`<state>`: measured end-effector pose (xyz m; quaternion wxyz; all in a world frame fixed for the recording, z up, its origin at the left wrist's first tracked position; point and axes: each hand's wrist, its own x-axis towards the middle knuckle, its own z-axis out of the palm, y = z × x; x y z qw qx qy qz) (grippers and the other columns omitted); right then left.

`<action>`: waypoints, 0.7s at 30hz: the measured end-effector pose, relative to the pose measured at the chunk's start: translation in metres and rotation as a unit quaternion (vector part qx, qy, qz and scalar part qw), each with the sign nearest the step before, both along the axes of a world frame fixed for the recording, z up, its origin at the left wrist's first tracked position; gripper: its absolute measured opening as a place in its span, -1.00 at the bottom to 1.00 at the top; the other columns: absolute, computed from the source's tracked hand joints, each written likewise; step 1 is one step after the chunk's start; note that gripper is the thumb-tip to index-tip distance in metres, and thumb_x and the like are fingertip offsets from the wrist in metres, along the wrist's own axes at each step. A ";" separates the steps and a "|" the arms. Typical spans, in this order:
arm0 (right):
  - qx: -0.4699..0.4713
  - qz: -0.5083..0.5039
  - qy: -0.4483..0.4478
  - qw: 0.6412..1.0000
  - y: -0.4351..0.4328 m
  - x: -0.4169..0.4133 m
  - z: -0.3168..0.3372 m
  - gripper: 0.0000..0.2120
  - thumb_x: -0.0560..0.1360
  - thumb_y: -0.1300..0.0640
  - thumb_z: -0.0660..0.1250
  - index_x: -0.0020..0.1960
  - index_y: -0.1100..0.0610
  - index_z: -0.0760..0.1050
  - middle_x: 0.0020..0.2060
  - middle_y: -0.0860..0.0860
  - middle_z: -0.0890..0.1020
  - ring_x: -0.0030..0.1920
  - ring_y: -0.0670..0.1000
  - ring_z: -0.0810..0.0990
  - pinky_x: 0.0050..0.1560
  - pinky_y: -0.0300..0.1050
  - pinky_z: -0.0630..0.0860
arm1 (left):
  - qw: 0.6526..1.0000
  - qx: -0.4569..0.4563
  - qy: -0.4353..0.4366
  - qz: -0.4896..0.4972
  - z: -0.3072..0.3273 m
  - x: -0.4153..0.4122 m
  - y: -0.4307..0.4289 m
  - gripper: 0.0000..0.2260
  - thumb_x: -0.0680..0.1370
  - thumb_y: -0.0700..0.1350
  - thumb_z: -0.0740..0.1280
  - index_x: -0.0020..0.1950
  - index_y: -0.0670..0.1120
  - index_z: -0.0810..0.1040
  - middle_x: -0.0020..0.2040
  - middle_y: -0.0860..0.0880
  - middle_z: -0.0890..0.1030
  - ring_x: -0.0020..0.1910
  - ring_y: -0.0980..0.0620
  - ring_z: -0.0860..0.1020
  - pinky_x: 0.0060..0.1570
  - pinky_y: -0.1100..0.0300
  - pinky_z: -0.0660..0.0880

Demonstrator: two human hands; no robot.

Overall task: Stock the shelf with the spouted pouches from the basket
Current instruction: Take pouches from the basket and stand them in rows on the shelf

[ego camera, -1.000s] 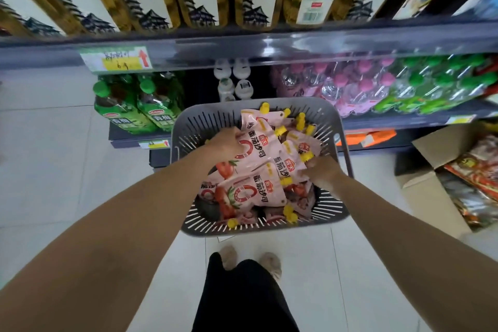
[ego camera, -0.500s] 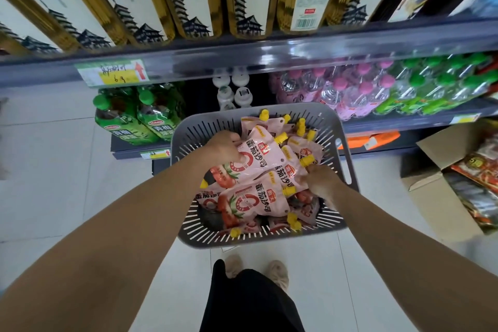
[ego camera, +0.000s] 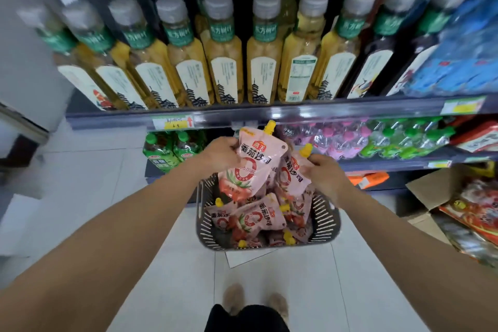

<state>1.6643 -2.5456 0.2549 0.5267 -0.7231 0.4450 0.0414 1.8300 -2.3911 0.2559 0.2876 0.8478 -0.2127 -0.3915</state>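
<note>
A grey slotted basket (ego camera: pixel 327 219) sits on the floor in front of the shelving, holding several pink spouted pouches (ego camera: pixel 256 219) with yellow caps. My left hand (ego camera: pixel 219 152) grips the upper left edge of one pink pouch (ego camera: pixel 252 164), lifted upright above the basket with its yellow spout on top. My right hand (ego camera: pixel 322 171) holds a second pouch (ego camera: pixel 292 175) by its upper right corner, just beside the first. Both pouches hang in front of the lower shelf edge (ego camera: pixel 296 113).
A row of yellow tea bottles (ego camera: pixel 229 62) fills the shelf above. Green bottles (ego camera: pixel 167 148) and pink and green capped bottles (ego camera: pixel 363 140) stand on the lower shelf. An open cardboard box (ego camera: pixel 436 191) of packets sits at right. My shoes (ego camera: pixel 253 299) are on the white tile floor.
Both hands have risen out of the basket, each lifting a pouch. The head view has tilted upward, bringing the tea bottle shelf fully into sight.
</note>
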 end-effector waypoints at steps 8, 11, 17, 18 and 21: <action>-0.029 -0.017 -0.150 0.988 0.000 -0.007 0.128 -0.91 0.48 0.30 0.28 -0.04 0.21 0.52 -0.20 0.13 0.51 -0.35 0.01 0.41 -0.39 -0.20 0.29 | 0.995 -0.093 -0.038 0.015 0.137 -0.015 0.024 -0.72 0.41 -0.25 0.43 0.11 -0.21 0.55 0.09 -0.17 0.64 0.08 -0.13 0.60 0.19 -0.10 0.49; -0.058 -0.011 -0.213 0.975 0.005 -0.005 0.173 -0.85 0.46 0.21 0.31 -0.24 0.26 0.45 -0.27 0.22 0.54 -0.29 0.12 0.50 -0.29 -0.05 0.41 | 0.989 -0.125 -0.075 0.022 0.187 -0.015 0.038 -0.68 0.40 -0.24 0.44 0.13 -0.26 0.53 0.08 -0.22 0.63 0.09 -0.17 0.60 0.16 -0.09 0.51; -0.089 0.000 -0.334 0.938 0.014 0.008 0.251 -0.79 0.50 0.14 0.31 -0.04 0.32 0.53 -0.20 0.17 0.68 -0.21 0.11 0.66 -0.15 0.09 0.63 | 0.965 -0.236 -0.090 0.075 0.273 -0.023 0.067 -0.74 0.41 -0.35 0.41 0.08 -0.20 0.57 -0.04 -0.09 0.67 -0.06 -0.05 0.62 -0.09 0.20 0.60; -0.080 -0.006 -0.355 0.931 0.017 0.013 0.264 -0.79 0.50 0.13 0.30 -0.05 0.31 0.53 -0.18 0.19 0.68 -0.18 0.15 0.66 -0.11 0.16 0.62 | 0.957 -0.263 -0.083 0.095 0.284 -0.024 0.071 -0.73 0.42 -0.38 0.39 0.11 -0.23 0.56 -0.02 -0.12 0.66 -0.06 -0.06 0.62 -0.10 0.21 0.60; -0.047 -0.018 -0.414 0.909 0.026 0.031 0.301 -0.82 0.51 0.10 0.29 -0.04 0.23 0.51 -0.19 0.12 0.70 -0.18 0.12 0.69 -0.18 0.12 0.64 | 0.932 -0.323 -0.087 0.139 0.314 -0.027 0.084 -0.71 0.44 -0.40 0.36 0.15 -0.28 0.52 0.02 -0.17 0.63 -0.09 -0.06 0.62 -0.04 0.11 0.60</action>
